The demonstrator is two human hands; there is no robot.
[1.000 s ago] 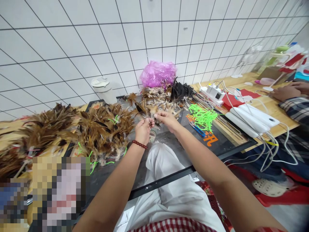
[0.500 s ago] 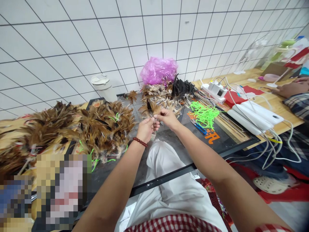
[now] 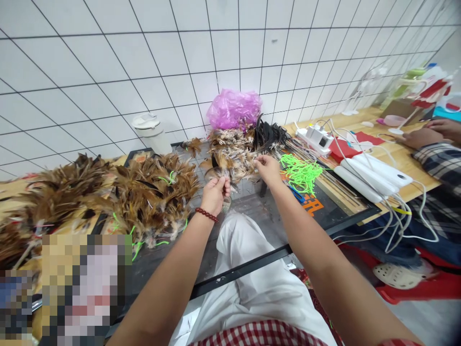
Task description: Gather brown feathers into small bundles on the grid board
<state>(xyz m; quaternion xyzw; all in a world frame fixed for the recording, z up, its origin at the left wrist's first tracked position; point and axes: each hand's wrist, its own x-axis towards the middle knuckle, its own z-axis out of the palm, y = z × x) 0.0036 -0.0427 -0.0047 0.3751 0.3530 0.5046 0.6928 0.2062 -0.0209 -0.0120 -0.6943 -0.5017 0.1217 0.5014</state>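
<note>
My left hand (image 3: 215, 193), with a dark red bead bracelet (image 3: 206, 215) at its wrist, is closed in a pinch on a small bunch of brown feathers (image 3: 213, 174). The bunch points away from me, above the dark glass tabletop. My right hand (image 3: 268, 169) is apart from it, at the right edge of a pile of light brown feathers (image 3: 234, 156). Its thumb and forefinger are pressed together; whatever lies between them is too small to make out. Black feathers (image 3: 268, 134) lie just behind, and bright green cords (image 3: 301, 172) beside that hand.
Large heaps of brown feathers (image 3: 154, 192) spread on the left. A white lidded cup (image 3: 149, 132) and a pink plastic bag (image 3: 235, 109) stand by the tiled wall. A power strip (image 3: 315, 139), white cables and a blue cutter (image 3: 297, 193) lie right. Another person's hands (image 3: 421, 138) show far right.
My hands, together before, are now apart. The right has moved right and away to the feather pile, while the left keeps the feathers. The view has shifted slightly.
</note>
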